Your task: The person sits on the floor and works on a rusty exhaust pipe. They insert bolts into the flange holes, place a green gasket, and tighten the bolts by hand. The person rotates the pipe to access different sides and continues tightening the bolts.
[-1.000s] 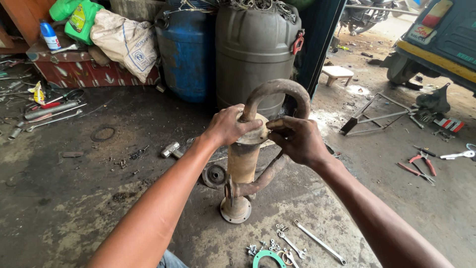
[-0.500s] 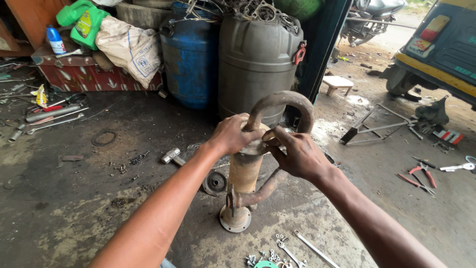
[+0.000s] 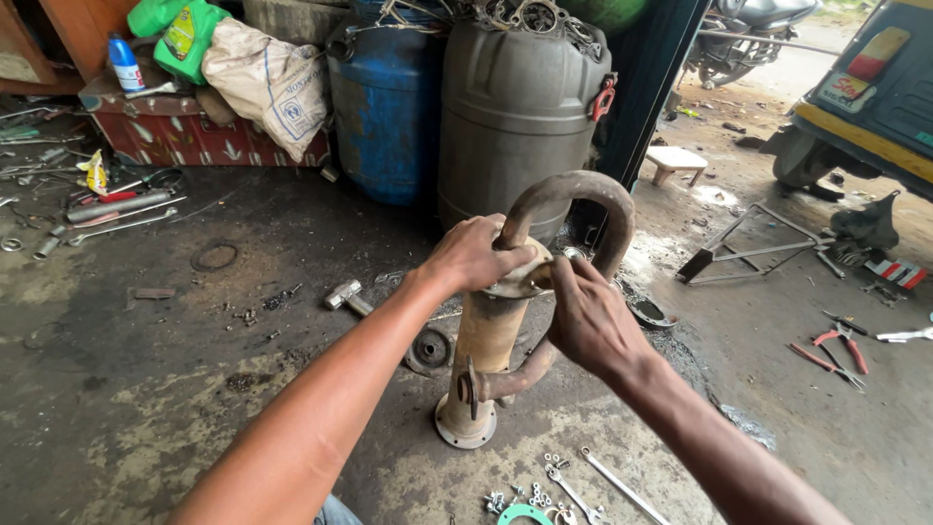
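Here, on an oil-stained workshop floor point(image 3: 146, 389), a person steadies a rusted exhaust pipe assembly point(image 3: 491, 335) that stands on end on its round base flange point(image 3: 465, 425). Well out beyond the left hand's knuckles, a loose hammer head point(image 3: 342, 294) and a dark metal disc point(image 3: 429, 348) lie on the concrete. The left hand point(image 3: 476, 255) grips the top of the tan cylinder, fingers point(image 3: 505, 255) curled closed over its upper rim, where the curved pipe loop point(image 3: 583, 199) springs up and arcs over. Just beside it, the right hand point(image 3: 588, 321) presses against the same joint from the near side, fingers bent and partly closed; whether they actually hold a small part there cannot be told, since the palm hides it. Below both wrists, spanners point(image 3: 607, 481), bolts and a green gasket ring point(image 3: 520, 513) are scattered near the flange. Far beyond the right fingertips, red-handled pliers point(image 3: 838, 348) rest on the ground.

The piece looks top-heavy: its small flange is its only footing, so a hard sideways push from either hand could tip it onto the loose tools. Rust and grease at the rim may let the left fingers slip, and the narrow gap between loop and cylinder top appears a likely pinch point for the right fingers if the parts shift.
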